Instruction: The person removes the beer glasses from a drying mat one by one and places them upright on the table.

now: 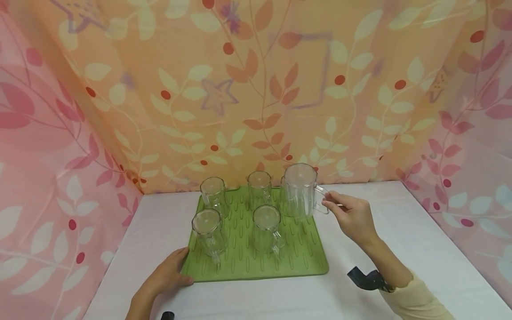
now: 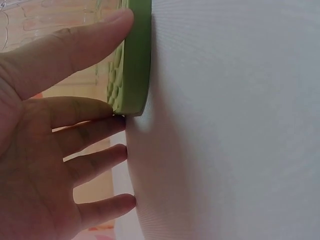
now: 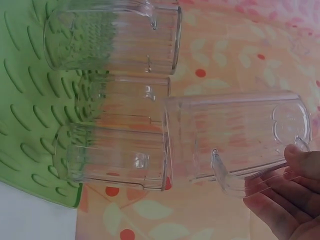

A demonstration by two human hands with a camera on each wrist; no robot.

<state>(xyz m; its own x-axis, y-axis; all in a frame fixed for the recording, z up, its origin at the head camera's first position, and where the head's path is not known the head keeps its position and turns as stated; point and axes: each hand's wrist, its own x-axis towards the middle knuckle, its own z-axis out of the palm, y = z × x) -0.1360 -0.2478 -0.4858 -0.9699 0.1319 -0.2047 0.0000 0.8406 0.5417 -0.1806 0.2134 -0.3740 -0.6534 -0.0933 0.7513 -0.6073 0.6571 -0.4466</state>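
My right hand (image 1: 354,218) pinches the handle of a clear glass mug (image 1: 301,191) between thumb and fingers. The mug hangs upside down over the back right of a green drying mat (image 1: 288,266), raised off it in the right wrist view. It partly hides another mug (image 1: 283,198) behind it. Several more clear mugs stand upside down on the mat, including a front right mug (image 1: 267,231) and a front left mug (image 1: 209,233). At the mat's front left corner, my left hand (image 1: 170,269) rests with fingers fairly straight, thumb against the mat's edge.
The mat lies on a white table (image 1: 300,298). A floral cloth (image 1: 260,111) rises along the back, with pink floral cloth on both sides. A black strap piece (image 1: 366,280) sticks out from the right wrist.
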